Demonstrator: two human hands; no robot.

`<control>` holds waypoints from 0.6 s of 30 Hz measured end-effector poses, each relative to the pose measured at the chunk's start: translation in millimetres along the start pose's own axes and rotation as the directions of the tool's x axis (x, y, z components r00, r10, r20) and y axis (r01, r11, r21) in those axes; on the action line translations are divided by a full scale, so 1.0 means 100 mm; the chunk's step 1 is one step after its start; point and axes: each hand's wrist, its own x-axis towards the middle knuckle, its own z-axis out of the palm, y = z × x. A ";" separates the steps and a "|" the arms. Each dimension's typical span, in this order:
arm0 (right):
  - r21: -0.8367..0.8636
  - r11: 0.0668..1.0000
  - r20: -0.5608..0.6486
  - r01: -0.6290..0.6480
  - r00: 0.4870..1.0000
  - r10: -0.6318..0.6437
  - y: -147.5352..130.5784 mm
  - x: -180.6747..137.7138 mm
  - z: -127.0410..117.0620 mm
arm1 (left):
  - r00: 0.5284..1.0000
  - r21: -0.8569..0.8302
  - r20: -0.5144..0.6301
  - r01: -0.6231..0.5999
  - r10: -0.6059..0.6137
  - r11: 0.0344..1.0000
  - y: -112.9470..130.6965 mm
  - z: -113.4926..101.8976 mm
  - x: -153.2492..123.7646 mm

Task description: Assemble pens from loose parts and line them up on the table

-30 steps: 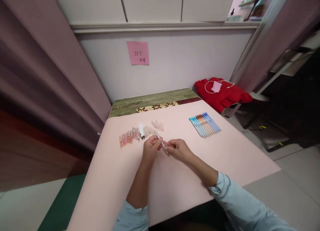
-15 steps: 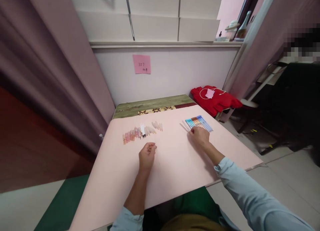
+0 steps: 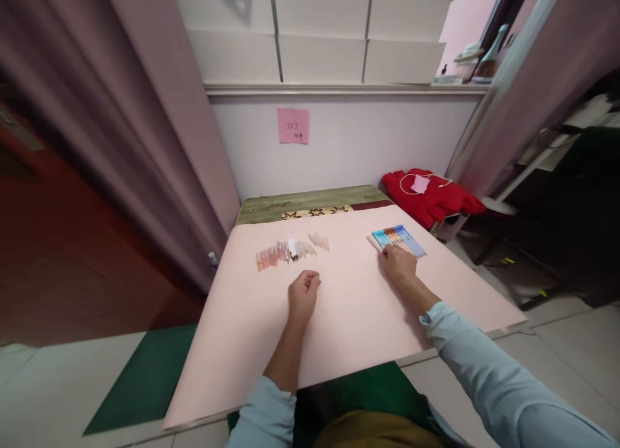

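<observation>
My right hand (image 3: 399, 264) rests at the near end of a row of blue and orange pens (image 3: 400, 239) on the pink table top (image 3: 339, 319); its fingers touch the pens at the row's left end, and whether they grip one is hidden. My left hand (image 3: 303, 293) lies curled in a loose fist on the table, nothing visible in it. Just beyond it lies a row of small pink and clear pen parts (image 3: 281, 254), with a few pale caps (image 3: 320, 241) to their right.
A green wooden table edge (image 3: 310, 203) shows behind the pink cover. A pink note (image 3: 293, 125) hangs on the wall. Red clothing (image 3: 431, 193) sits on a stool at the right. Curtains hang at left and right. A green mat (image 3: 140, 377) lies on the floor.
Both hands held a pen together at the table's middle. My right hand then carried it right to the row of pens and stays there; my left hand stayed curled in place.
</observation>
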 end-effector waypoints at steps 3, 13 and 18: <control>-0.004 1.000 -0.001 -0.011 1.000 0.011 -0.04 -0.01 -0.02 | 1.000 0.048 0.004 -0.027 0.027 0.998 0.01 0.01 -0.01; 0.292 0.951 -0.103 0.106 0.992 -0.079 -0.56 -0.10 0.03 | 1.000 0.038 0.014 -0.013 0.012 0.999 0.05 0.00 -0.05; 0.722 0.685 -0.055 0.102 0.994 -0.089 -1.24 -0.12 0.21 | 0.999 -0.024 0.010 0.032 -0.032 0.999 0.04 -0.02 -0.06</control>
